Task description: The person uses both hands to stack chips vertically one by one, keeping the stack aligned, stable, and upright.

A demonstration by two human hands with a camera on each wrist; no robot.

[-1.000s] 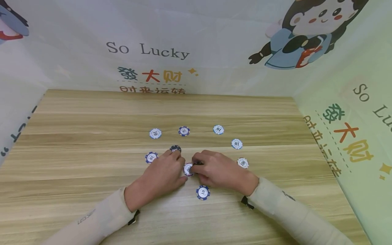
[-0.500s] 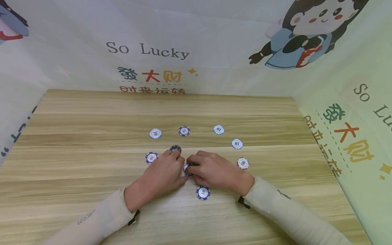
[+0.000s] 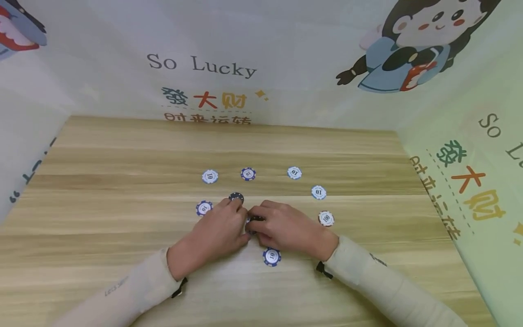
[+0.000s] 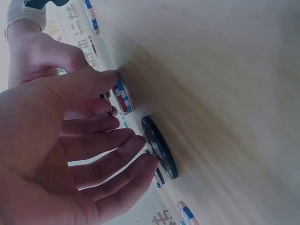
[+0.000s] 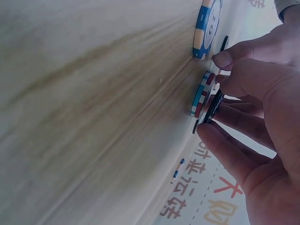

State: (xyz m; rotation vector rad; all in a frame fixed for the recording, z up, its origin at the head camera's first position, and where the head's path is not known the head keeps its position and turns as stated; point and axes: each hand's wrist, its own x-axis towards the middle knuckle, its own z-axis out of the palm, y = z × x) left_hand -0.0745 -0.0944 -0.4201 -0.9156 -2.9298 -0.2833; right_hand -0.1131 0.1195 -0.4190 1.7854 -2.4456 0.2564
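In the head view, my left hand [image 3: 216,236] and right hand [image 3: 292,229] meet near the middle of the wooden table. A black poker chip [image 5: 215,105] is pinched in my right fingers, held at the top of a short stack of chips [image 5: 201,96] with blue and red edges. My left thumb touches this stack in the left wrist view, its other fingers loosely extended. Left fingertips rest against another black chip [image 4: 159,147] on the table, partly covered in the head view. From above, the hands largely hide the stack.
Single chips surround the hands: a dark blue one [image 3: 272,256] in front, another [image 3: 204,208] at left, and a third [image 3: 248,174] behind. Light blue chips [image 3: 294,172] lie farther back, and a white 100 chip [image 3: 326,218] at right. Printed cloth walls [image 3: 302,104] border the table.
My right hand has moved slightly left, bringing the black chip over the stack, whose white top was visible before. The left hand stays in place. The head view has shifted slightly.
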